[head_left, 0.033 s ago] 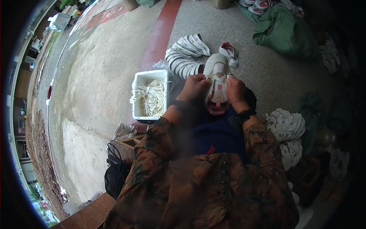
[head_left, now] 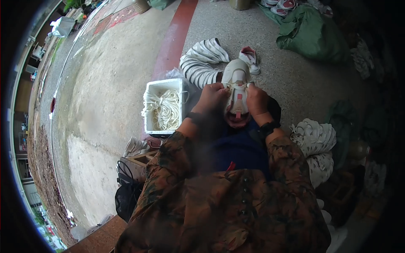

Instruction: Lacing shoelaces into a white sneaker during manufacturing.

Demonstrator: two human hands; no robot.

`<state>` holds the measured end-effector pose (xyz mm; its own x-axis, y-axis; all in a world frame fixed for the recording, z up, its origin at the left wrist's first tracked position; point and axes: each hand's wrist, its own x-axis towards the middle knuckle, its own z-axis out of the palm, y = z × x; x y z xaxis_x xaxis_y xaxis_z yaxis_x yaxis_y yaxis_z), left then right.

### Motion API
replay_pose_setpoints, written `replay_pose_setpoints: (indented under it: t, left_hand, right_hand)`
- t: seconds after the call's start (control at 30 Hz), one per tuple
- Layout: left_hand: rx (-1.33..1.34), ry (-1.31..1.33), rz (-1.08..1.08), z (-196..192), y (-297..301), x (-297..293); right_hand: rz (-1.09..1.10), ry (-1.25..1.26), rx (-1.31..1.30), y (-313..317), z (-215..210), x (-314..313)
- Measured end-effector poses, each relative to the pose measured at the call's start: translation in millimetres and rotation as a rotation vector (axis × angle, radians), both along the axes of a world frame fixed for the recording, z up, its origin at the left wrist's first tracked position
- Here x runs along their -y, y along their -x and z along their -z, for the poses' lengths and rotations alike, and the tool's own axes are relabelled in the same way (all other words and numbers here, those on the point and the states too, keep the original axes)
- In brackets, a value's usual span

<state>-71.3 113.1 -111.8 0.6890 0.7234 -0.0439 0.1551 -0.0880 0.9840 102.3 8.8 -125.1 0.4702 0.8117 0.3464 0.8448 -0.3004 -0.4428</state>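
The floor (head_left: 211, 25) was speckled grey, crossed by a dull red stripe (head_left: 182, 19), with smoother pale concrete (head_left: 114, 71) to the left of it. On the speckled part lay a curved row of nested white pieces (head_left: 201, 59) with dark edges, and just beside its right end a white shoe (head_left: 250, 60) with a reddish lining. Farther right slumped a green sack (head_left: 312, 40). A tan container (head_left: 239, 4) stood at the far edge of view.
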Motion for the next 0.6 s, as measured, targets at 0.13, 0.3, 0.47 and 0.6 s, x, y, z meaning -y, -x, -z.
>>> replay_pose_setpoints:
  t: [0.13,0.3,0.47,0.6]
  left_hand:
    - [0.125,0.421,-0.075,-21,-4,16]
    - [0.17,0.392,-0.056,-35,-10,22]
    - [0.113,0.339,-0.032,-20,-8,17]
    - [0.106,0.323,-0.078,-20,-12,18]
  right_hand:
    - [-0.111,0.124,0.109,11,-17,14]
    - [-0.083,0.202,0.045,3,-15,6]
    - [-0.128,0.09,-0.028,-11,-4,9]
    - [-0.111,0.005,-0.048,-7,-2,12]
